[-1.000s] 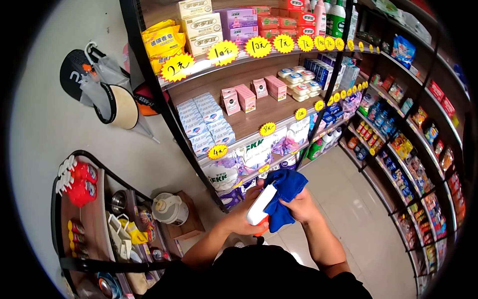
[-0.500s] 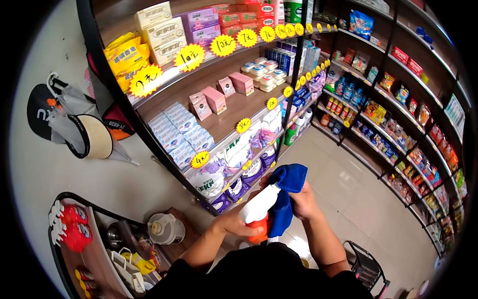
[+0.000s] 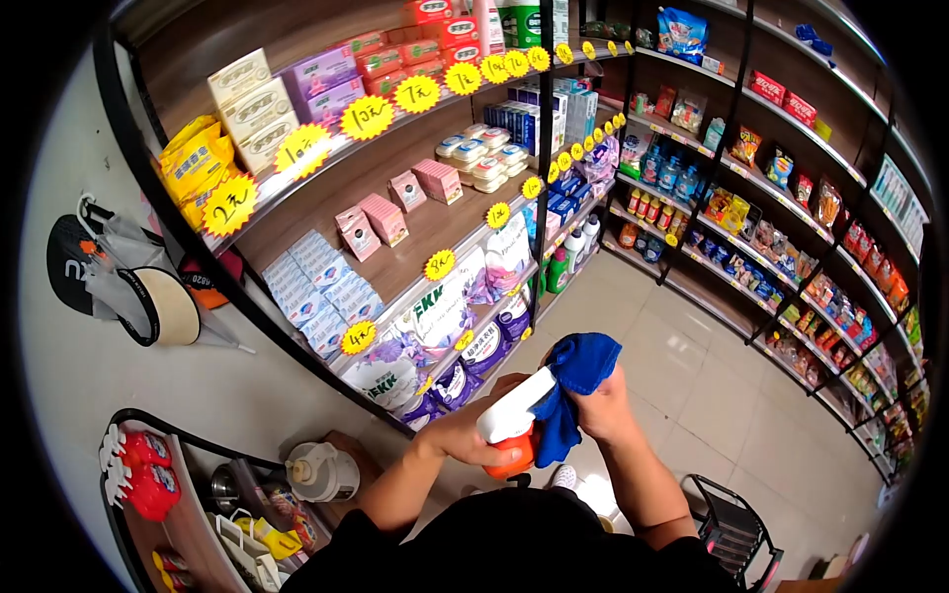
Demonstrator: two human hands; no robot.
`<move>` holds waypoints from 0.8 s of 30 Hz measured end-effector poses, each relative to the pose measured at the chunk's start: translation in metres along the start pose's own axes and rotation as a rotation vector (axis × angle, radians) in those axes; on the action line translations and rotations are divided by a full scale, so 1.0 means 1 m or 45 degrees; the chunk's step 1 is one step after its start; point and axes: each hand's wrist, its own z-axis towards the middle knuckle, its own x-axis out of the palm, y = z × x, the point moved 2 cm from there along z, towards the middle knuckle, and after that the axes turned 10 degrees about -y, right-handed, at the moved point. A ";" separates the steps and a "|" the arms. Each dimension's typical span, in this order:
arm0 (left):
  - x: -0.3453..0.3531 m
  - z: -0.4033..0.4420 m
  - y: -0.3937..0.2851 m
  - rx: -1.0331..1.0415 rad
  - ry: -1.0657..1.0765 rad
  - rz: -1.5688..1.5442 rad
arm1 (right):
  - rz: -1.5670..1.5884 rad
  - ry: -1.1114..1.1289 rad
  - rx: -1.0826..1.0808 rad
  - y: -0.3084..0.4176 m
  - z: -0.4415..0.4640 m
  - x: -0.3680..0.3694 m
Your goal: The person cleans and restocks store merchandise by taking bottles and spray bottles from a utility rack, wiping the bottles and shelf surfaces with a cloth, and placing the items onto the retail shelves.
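My left hand (image 3: 463,435) is closed around a spray bottle (image 3: 511,453) with an orange body and a white trigger head (image 3: 516,405). Bunched in my right hand (image 3: 603,407) is a blue cloth (image 3: 581,368), its lower part hanging beside the bottle. The cloth touches the front end of the white spray head or sits just behind it; I cannot tell which. Both hands are in front of my chest, close together. Some fingers of each hand are hidden by the bottle and the cloth.
A shelf unit (image 3: 395,259) with soap boxes, detergent bags (image 3: 435,314) and yellow price tags stands ahead on the left. Snack shelves (image 3: 781,217) curve along the right. A black chair (image 3: 732,529) is at lower right. Red spray bottles (image 3: 148,474) and a white bucket (image 3: 324,472) are at lower left.
The view has shifted, so the shelves appear farther left. My right hand and the cloth have moved slightly right and down; the spray bottle stays in my left hand.
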 end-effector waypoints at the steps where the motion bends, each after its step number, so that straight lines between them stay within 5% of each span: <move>1: 0.007 0.011 0.000 0.023 0.016 0.051 | 0.032 -0.019 0.025 0.002 0.003 -0.011; 6: 0.047 0.064 0.023 0.065 0.051 0.154 | 0.079 0.009 0.058 0.023 0.026 -0.074; 12: 0.095 0.121 0.065 -0.108 0.029 -0.163 | 0.151 -0.085 0.026 0.036 0.030 -0.136; 16: 0.131 0.168 0.072 -0.149 0.100 -0.213 | -0.381 -0.432 -0.268 0.049 0.039 -0.182; 18: 0.149 0.192 0.067 -0.085 0.044 -0.241 | -0.865 -0.411 -0.906 0.066 0.049 -0.207; 22: 0.168 0.227 0.076 -0.214 0.112 -0.442 | -0.689 -0.336 -0.628 0.076 0.063 -0.257; 24: 0.177 0.256 0.075 -0.047 0.284 -0.570 | -0.772 -0.356 -0.628 0.072 0.062 -0.281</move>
